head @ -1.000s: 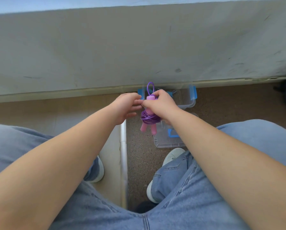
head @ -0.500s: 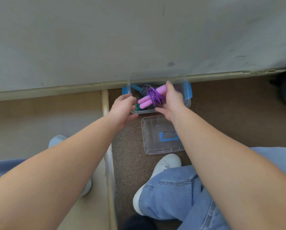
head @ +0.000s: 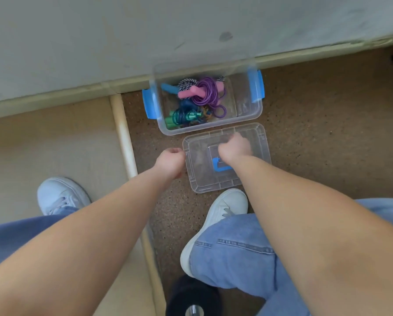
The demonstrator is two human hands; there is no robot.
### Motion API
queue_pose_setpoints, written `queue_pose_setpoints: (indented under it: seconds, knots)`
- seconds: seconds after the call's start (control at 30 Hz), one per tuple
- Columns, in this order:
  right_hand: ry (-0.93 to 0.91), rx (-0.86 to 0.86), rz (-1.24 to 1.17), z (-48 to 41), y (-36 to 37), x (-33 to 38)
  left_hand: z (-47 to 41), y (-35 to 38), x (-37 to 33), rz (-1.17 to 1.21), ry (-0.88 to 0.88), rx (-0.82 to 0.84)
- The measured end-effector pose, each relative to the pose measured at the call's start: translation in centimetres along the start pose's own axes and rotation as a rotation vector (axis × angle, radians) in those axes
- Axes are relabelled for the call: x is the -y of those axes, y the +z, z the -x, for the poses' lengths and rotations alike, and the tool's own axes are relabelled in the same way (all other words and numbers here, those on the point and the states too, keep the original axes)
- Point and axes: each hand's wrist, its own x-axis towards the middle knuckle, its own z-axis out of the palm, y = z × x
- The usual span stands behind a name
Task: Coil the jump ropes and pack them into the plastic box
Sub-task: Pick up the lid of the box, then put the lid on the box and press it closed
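Note:
The clear plastic box with blue latches stands open on the floor by the wall. Inside lie a coiled purple rope with pink handles, a green and blue rope bundle and a striped rope. The clear lid with a blue handle lies flat just in front of the box. My left hand has its fingers curled at the lid's left edge. My right hand is curled on top of the lid near its far side; the fingertips are hidden.
A grey wall with a pale skirting runs behind the box. A pale wooden platform with a rounded edge lies to the left. My white shoes and jeans-clad knees fill the near floor. A dark object sits at the bottom.
The purple rope went from my hands into the box and now lies there released. Both hands have drawn back from the box to the lid.

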Motion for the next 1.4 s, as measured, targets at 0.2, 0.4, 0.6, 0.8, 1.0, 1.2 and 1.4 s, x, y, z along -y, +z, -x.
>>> queue_pose_setpoints:
  seconds: [0.2, 0.4, 0.6, 0.8, 1.0, 1.2, 1.4]
  knots:
    - [0.311, -0.103, -0.046, -2.8, -0.2, -3.7, -2.7, 1.8, 2.1, -0.134, -0.092, 0.015]
    - [0.528, -0.032, -0.155, -4.9, 0.0, -6.0, -3.4, 3.0, 2.7, -0.215, -0.075, 0.076]
    - [0.369, -0.034, -0.167, -3.1, -0.1, -4.9, -5.1, 1.3, 4.1, -0.205, -0.068, -0.016]
    - [0.351, -0.044, -0.096, 0.1, -0.3, -3.2, -0.9, -0.4, 2.9, -0.137, -0.026, -0.119]
    - [0.243, -0.221, -0.217, 2.8, -2.9, -0.4, 2.6, -1.8, 2.0, -0.026, 0.12, -0.25]
    - [0.031, -0.379, -0.375, 4.9, -6.8, 2.2, 5.0, -5.5, 0.3, 0.174, 0.225, -0.313]
    - [-0.167, -0.367, -0.602, 6.2, -8.9, 2.7, 7.1, -6.7, -2.9, 0.464, 0.317, -0.266]
